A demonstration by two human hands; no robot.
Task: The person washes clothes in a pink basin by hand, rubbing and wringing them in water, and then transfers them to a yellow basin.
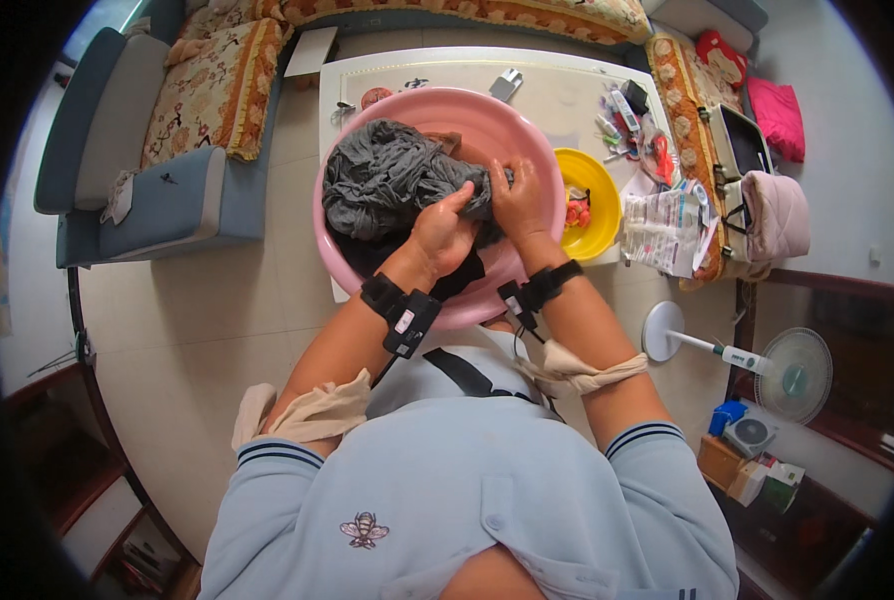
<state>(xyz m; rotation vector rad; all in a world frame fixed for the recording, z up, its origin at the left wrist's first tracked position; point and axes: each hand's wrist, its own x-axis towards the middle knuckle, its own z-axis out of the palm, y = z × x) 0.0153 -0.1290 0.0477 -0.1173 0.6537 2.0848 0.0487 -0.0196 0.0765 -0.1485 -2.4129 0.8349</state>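
A large pink plastic basin (439, 101) stands before me on a white table. Wet-looking gray cloth (387, 176) lies bunched in its left part, one end stretching between my hands. My left hand (447, 229) has the gray cloth between thumb and fingers, palm turned up. Close by on the right, my right hand (518, 195) is closed around the end of the same cloth. Black cloth (458, 279) lies below the gray one, partly hidden by my left hand and forearm. Reddish-brown fabric shows behind the gray cloth.
Right of the basin stands a yellow bowl (604, 191) with small red items. Plastic packets (664, 232) and small articles crowd the right side of the white table (567, 90). A pedestal fan (792, 375) is at right; a sofa (169, 195) stands left. Both wrists carry strapped devices.
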